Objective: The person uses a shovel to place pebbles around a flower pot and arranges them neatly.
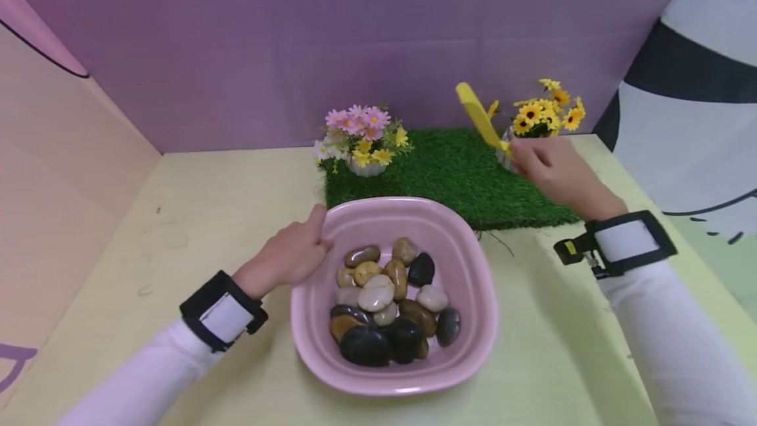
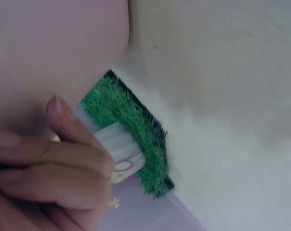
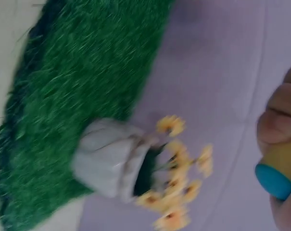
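No writing shows on the pink bowl (image 1: 473, 268).

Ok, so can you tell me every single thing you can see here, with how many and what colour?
bowl: one, pink, on the table in front of the person.
stones: about fifteen, black, brown and cream, piled in the bowl.
grass mat: one, green, behind the bowl.
pink flower pot: one, white pot with pink, white and yellow flowers, on the mat's left corner.
yellow flower pot: one, pale pot with yellow flowers, on the mat's right side.
yellow tool: one, yellow with a blue end, in the right hand.
table: one, pale yellow.
back wall: purple.
left hand: one, on the bowl's rim.
right hand: one, holds the tool by the yellow flower pot.
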Action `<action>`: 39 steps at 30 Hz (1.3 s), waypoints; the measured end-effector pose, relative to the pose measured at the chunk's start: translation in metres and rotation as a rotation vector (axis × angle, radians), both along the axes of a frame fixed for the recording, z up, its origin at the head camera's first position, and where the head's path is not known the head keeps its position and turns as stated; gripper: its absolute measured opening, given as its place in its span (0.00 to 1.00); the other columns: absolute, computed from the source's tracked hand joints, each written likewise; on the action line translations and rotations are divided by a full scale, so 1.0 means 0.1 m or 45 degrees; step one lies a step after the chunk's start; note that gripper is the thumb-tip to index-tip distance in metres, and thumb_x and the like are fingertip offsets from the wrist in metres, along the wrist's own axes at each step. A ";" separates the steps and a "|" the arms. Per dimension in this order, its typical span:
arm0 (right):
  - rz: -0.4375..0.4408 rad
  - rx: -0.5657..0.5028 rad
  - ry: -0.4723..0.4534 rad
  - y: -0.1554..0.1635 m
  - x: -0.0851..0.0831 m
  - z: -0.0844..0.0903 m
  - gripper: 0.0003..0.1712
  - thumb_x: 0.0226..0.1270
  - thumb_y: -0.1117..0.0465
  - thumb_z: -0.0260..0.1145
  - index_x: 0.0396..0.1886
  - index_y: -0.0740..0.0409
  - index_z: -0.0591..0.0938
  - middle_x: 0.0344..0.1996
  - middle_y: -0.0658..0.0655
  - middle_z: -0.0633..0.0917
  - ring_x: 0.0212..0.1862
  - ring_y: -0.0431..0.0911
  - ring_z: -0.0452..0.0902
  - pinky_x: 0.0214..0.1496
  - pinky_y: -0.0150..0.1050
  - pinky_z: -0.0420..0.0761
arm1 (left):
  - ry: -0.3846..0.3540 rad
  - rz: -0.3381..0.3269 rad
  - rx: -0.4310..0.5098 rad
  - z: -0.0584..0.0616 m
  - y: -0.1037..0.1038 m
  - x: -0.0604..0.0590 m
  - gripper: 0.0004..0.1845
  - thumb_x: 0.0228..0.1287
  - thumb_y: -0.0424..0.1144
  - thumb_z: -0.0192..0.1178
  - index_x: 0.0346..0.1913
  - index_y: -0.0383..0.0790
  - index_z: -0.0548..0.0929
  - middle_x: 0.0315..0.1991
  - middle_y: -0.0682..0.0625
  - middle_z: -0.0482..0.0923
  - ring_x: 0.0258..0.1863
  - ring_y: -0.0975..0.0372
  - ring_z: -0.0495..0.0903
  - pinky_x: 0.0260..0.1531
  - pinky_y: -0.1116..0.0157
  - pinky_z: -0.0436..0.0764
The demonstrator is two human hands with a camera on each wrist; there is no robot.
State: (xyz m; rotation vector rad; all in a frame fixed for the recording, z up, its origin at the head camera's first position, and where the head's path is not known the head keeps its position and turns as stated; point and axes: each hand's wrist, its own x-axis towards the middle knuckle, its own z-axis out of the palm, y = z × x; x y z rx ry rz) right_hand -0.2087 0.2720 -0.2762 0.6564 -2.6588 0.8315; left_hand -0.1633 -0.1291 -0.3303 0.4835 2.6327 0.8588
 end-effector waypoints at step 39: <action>-0.099 1.118 0.767 -1.09 0.69 0.21 0.16 0.63 0.70 0.65 0.15 0.57 0.78 0.22 0.59 0.79 0.30 0.54 0.72 0.36 0.44 0.71 | 0.441 -0.115 -0.368 -0.01 0.18 -0.11 0.18 0.65 0.34 0.53 0.54 0.33 0.63 0.40 0.37 0.74 0.23 0.54 0.77 0.14 0.65 0.76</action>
